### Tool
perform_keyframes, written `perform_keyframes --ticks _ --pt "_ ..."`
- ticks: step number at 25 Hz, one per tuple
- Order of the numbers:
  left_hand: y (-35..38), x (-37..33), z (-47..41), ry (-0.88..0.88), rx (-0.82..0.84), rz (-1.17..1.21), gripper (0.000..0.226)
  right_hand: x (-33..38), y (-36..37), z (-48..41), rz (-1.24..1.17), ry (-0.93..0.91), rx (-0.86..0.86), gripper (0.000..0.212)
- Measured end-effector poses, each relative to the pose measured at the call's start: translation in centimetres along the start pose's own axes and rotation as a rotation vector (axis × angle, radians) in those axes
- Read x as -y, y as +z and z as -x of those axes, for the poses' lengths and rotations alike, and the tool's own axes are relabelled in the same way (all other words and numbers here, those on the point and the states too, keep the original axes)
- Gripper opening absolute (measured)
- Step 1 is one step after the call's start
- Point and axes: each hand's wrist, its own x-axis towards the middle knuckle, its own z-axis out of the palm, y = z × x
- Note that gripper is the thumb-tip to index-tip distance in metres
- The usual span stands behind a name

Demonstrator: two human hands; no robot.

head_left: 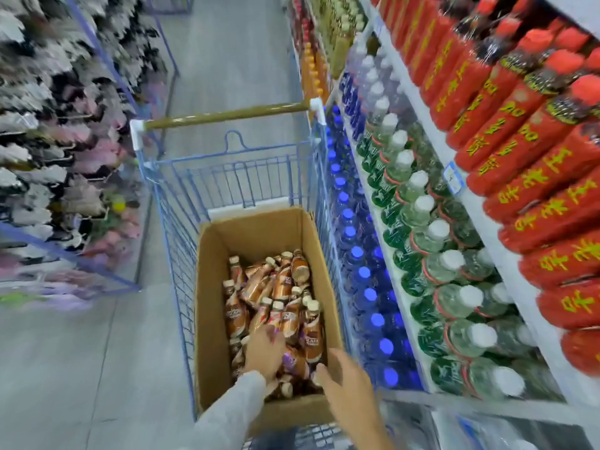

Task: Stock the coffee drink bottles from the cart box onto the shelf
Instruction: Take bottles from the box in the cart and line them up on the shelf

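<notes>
Alongside the aisle's right edge ran a tall white metal shelf unit (pixel 522 297), its upper tier packed with red-wrapped bottles bearing yellow characters (pixel 526 177). The tier below held clear bottles with white caps and green labels (pixel 435 235), and the lowest held dark bottles with blue caps (pixel 357 253). Across the grey floor stood a blue-framed rack of blurred pink and grey goods (pixel 48 141).

Between them sat a blue wire shopping cart (pixel 233 177) with a brown handle bar (pixel 227 115), just beside the shelf. An open brown cardboard box (pixel 211 287) filled its basket. Small brown-and-orange coffee drink bottles with cream caps (pixel 285 280) lay jumbled at the bottom of that box, none on the shelf.

A left hand (pixel 264 350) in a grey sleeve (pixel 227 414) reached down onto the pile, fingers touching bottles; whether they clasped one I cannot tell. A bare right hand (pixel 349 383) hovered at the box's near right corner, fingers loosely spread and holding nothing.
</notes>
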Motion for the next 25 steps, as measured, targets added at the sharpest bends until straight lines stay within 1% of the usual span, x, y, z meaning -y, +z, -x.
perform_keyframes --ticks 2,6,8,10,12,15,18,20,23,25 --pt "1.4 -0.1 -4.6 -0.050 0.040 -0.067 0.043 0.2 1.6 -1.9 0.063 0.043 0.043 0.035" --pt "5.4 0.0 -11.1 -0.050 0.184 -0.336 0.051 0.1 3.1 -4.1 0.128 0.164 0.078 0.048" --pt "6.9 0.1 -12.7 -0.069 0.170 -0.448 0.068 0.3 3.8 -4.8 0.146 0.206 0.100 0.052" --pt "7.9 0.4 -13.4 -0.079 0.150 -0.542 0.084 0.7 4.5 -5.3 0.143 0.222 0.109 0.052" --pt "8.5 1.2 -14.0 -0.104 0.141 -0.530 0.090 0.6 5.3 -5.9 0.149 0.227 0.097 0.049" --pt "8.1 1.9 -14.8 -0.113 0.148 -0.491 0.093 0.6 6.3 -7.1 0.195 0.291 0.094 0.049" --pt "7.9 1.9 -15.0 -0.068 0.139 -0.599 0.091 0.8 7.6 -8.5 0.212 0.326 0.096 0.043" --pt "8.0 2.1 -14.8 -0.048 0.145 -0.579 0.085 0.8 8.6 -9.7 0.184 0.353 0.082 0.040" --pt "6.9 2.8 -13.6 -0.022 0.166 -0.387 0.075 0.2 10.2 -12.0 0.071 0.403 0.028 0.054" --pt "4.9 3.4 -12.3 -0.053 0.141 -0.197 0.081 0.1 11.3 -13.7 0.018 0.434 -0.005 0.063"
